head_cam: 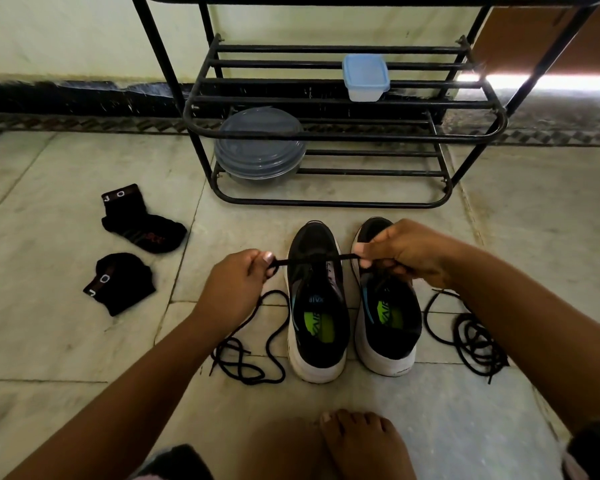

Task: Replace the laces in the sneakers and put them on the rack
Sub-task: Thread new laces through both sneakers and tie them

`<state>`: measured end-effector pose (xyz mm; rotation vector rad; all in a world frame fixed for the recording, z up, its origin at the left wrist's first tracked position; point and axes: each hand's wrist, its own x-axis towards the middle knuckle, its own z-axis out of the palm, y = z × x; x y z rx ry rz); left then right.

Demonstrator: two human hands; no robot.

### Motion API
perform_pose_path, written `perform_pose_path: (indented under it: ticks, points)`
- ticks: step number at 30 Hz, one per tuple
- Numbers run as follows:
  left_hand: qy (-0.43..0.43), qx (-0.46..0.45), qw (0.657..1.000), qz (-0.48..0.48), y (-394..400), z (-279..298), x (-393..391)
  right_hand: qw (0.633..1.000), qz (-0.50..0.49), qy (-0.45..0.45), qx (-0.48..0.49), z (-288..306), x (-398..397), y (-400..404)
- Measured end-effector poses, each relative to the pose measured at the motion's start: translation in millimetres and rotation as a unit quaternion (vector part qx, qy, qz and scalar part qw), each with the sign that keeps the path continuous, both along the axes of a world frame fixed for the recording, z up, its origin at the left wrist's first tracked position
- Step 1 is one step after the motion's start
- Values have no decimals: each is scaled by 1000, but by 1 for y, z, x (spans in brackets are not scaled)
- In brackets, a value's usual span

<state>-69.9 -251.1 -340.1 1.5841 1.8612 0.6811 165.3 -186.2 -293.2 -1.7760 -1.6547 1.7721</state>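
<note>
i'm pinching a black lace (313,260) taut across the left sneaker (317,306), left hand (234,285) and right hand (404,252) each gripping an end.

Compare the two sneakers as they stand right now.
The left sneaker has a black lace threaded across its front eyelets, pulled taut by the left hand and right hand; the right sneaker shows no lace. Both stand upright on the floor, toes toward the rack.

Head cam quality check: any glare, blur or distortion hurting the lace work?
Head view: blown-out glare strip at the door gap upper right; wide-angle bowing bends the rack and floor lines; left wall edge smeared; sneakers, lace and both hands, left and right, evenly lit and sharp.
</note>
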Motion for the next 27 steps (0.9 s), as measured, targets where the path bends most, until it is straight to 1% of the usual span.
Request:
perform_pose_path:
  ticks: [3,5,7,10,11,12,13,15,16,17,19,20,22,24,26,27]
  points:
    - [41,-17,999,32,1,-8,-15,1000,-1,-14,-10,-8,7,0]
    - [24,-28,998,58,0,-16,-20,1000,5,-26,0,-15,4,-3]
    - [7,-30,996,87,-5,-25,-21,998,2,-48,34,-22,0,-5]
    - [56,-33,993,97,-20,-44,-17,990,-65,-69,107,-35,6,-5]
    - [38,-54,993,93,-27,-52,-13,982,-86,-94,136,-41,11,-4]
    - [-8,-87,992,89,-33,-59,-9,973,-96,-133,162,-46,17,-4]
    - [-72,-129,985,92,-40,-65,-4,963,-93,-178,178,-52,22,-5]
    - [-195,-230,946,118,-51,-72,7,950,-61,-256,170,-66,31,-9]
    - [-236,-271,925,124,-56,-75,12,949,-47,-275,149,-70,33,-13]
    - [-254,-295,914,117,-59,-78,15,953,-42,-271,127,-74,32,-17]
    - [-243,-311,912,110,-62,-81,17,965,-41,-236,103,-77,29,-26]
    - [-228,-309,915,121,-62,-83,16,968,-32,-230,99,-78,27,-28]
    - [-211,-292,916,177,-61,-87,11,967,-8,-235,96,-78,26,-32]
    - [-211,-264,907,250,-61,-89,3,967,6,-236,98,-75,25,-34]
    - [-224,-244,891,311,-58,-86,-2,965,25,-236,109,-73,24,-35]
    - [-239,-244,877,337,-55,-83,-4,964,34,-237,113,-71,24,-35]
